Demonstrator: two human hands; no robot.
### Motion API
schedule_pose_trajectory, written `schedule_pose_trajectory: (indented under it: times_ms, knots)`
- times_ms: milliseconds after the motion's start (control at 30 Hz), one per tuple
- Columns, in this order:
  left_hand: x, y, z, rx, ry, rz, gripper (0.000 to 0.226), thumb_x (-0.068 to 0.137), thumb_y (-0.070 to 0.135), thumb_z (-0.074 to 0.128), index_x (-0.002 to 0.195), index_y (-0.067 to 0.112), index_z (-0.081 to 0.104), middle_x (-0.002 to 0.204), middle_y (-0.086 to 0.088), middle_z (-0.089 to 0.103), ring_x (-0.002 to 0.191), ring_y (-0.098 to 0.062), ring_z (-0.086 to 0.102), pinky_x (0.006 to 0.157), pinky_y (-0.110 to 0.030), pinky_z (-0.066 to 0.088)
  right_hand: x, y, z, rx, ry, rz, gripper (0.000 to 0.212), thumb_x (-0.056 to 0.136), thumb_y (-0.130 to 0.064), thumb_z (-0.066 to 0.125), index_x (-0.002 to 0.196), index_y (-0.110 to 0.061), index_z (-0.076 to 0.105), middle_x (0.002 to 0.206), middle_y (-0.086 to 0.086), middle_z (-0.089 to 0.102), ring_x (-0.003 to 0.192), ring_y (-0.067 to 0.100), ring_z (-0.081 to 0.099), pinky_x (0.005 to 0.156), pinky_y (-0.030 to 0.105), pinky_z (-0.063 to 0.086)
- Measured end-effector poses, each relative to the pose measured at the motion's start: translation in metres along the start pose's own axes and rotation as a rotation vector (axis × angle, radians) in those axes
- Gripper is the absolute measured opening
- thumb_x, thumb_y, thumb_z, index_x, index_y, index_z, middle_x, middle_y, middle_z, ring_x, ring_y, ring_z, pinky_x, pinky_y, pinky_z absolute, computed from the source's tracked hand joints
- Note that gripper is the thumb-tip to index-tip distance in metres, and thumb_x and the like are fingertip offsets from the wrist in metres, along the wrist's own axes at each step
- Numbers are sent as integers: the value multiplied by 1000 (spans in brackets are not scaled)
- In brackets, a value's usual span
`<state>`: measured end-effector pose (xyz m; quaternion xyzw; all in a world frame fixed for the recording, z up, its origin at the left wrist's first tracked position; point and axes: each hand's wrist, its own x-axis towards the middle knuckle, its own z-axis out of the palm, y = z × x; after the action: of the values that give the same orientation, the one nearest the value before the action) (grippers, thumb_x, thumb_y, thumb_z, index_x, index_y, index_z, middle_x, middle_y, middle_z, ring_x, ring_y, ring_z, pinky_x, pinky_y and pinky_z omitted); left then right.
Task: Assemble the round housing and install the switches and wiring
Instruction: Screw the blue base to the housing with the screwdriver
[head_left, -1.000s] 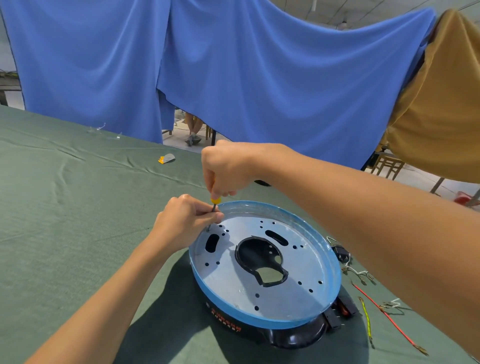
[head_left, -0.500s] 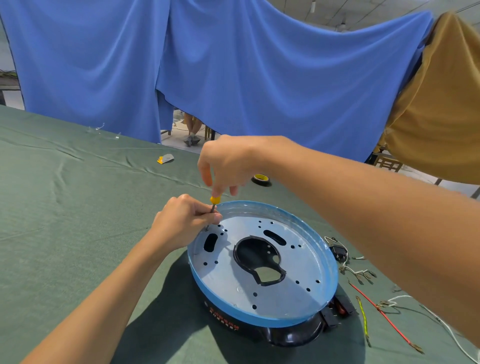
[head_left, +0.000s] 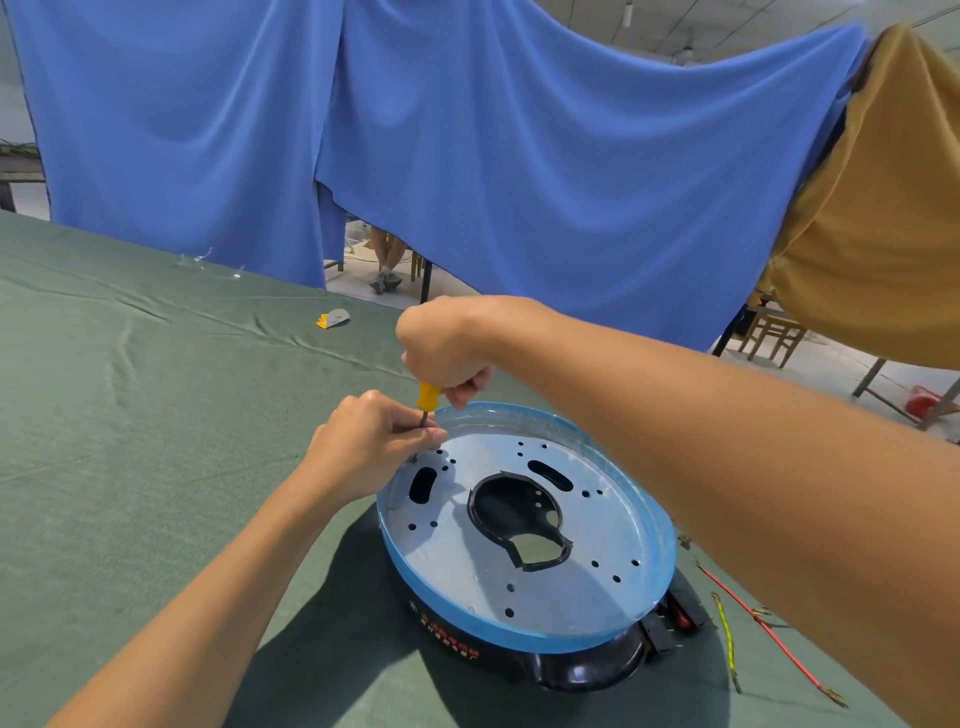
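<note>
Round housing (head_left: 597, 525): black base with a perforated metal plate on top, edged in blue film. It has a large central cut-out, two oblong slots and scattered small holes. It rests on the tabletop (head_left: 130, 415), which is covered in green cloth, in the lower centre of the view.

Screwdriver (head_left: 429, 396): yellow handle, thin metal shaft, held near upright. The tip meets the plate near its far-left rim, beside one slot.

Right hand (head_left: 447, 343): above the tool, fingers curled round the yellow handle.

Left hand (head_left: 363, 447): at the housing's left rim, fingers pinched closed on the shaft just above the tip.

Switches (head_left: 675, 621): black and red, at the base's front-right edge. How they are seated cannot be told.

Red wire (head_left: 769, 631) and yellow-green wire (head_left: 727, 642): loose on the cloth just right of the housing.

Small yellow-and-grey item (head_left: 332, 317): on the tabletop, well apart, towards the far edge.

Blue curtain (head_left: 519, 156) and mustard cloth (head_left: 883, 208): hung behind the tabletop. A wooden chair (head_left: 774, 332) stands beyond them.
</note>
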<state>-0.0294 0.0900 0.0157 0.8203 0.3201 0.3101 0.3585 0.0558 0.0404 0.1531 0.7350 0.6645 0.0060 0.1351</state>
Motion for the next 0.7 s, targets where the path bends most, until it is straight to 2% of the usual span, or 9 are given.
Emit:
schedule_pose_trajectory:
  times_ms: [67, 133, 233, 300, 367, 400, 467, 533, 700]
  knots:
    - [0, 0, 0, 10, -13, 3, 5, 83, 32, 77, 84, 28, 76, 92, -3, 76, 103, -25, 67, 89, -53, 52, -6, 2, -1, 1, -16, -3, 39, 102, -25, 42, 70, -6, 55, 53, 4, 68, 44, 17, 64, 54, 28, 58]
    - [0, 1, -1, 8, -8, 5, 4, 83, 32, 77, 80, 32, 74, 91, -2, 76, 103, -25, 67, 89, -52, 51, -13, 5, -7, -33, 15, -52, 31, 95, -35, 58, 80, -8, 60, 63, 3, 65, 56, 18, 69, 53, 25, 56]
    - [0, 1, -1, 9, 5, -3, 7, 82, 33, 77, 78, 35, 72, 90, -2, 76, 102, -25, 68, 88, -53, 52, -22, 7, -16, -86, 82, -159, 10, 89, -20, 68, 97, -15, 69, 66, -4, 62, 68, 15, 70, 50, 19, 47]
    - [0, 0, -1, 3, 2, -9, 9, 83, 33, 77, 78, 38, 72, 90, 0, 77, 101, -23, 68, 89, -53, 52, -24, 8, -16, -153, 109, -186, 3, 88, -14, 67, 89, -14, 70, 59, -6, 58, 59, 7, 62, 41, 16, 42]
    - [0, -1, 0, 0, -2, -10, 10, 83, 32, 77, 78, 39, 72, 90, 2, 77, 102, -23, 68, 89, -53, 52, -22, 7, -11, -195, 160, -189, 15, 88, -12, 64, 75, -15, 59, 58, -6, 51, 53, 3, 47, 39, 13, 40]
    - [0, -1, 0, -1, -3, -11, 8, 83, 31, 77, 79, 37, 73, 90, 2, 77, 102, -22, 68, 89, -53, 53, -19, 7, -8, -179, 171, -174, 23, 89, -12, 62, 69, -16, 52, 60, -4, 49, 54, 3, 48, 46, 17, 45]
    - [0, -1, 1, 5, -3, -16, 3, 83, 31, 76, 82, 33, 76, 90, 5, 77, 100, -20, 69, 89, -51, 53, -12, 4, -5, -174, 141, -168, 32, 91, -6, 54, 64, -16, 40, 65, 1, 52, 67, 16, 62, 57, 31, 54]
    - [0, -1, 1, 9, 3, -20, 3, 83, 31, 77, 85, 30, 78, 91, 5, 77, 100, -19, 69, 89, -50, 53, -8, -2, -2, -205, 116, -124, 30, 88, 1, 51, 65, -11, 37, 75, 8, 54, 75, 25, 62, 55, 34, 51]
    - [-1, 0, 0, 28, -5, -12, 4, 83, 32, 76, 85, 28, 77, 92, -1, 77, 102, -24, 68, 90, -52, 52, -10, -3, -4, -191, 66, -66, 36, 95, 1, 42, 63, -11, 33, 63, 5, 45, 25, 6, 46, 27, 13, 32]
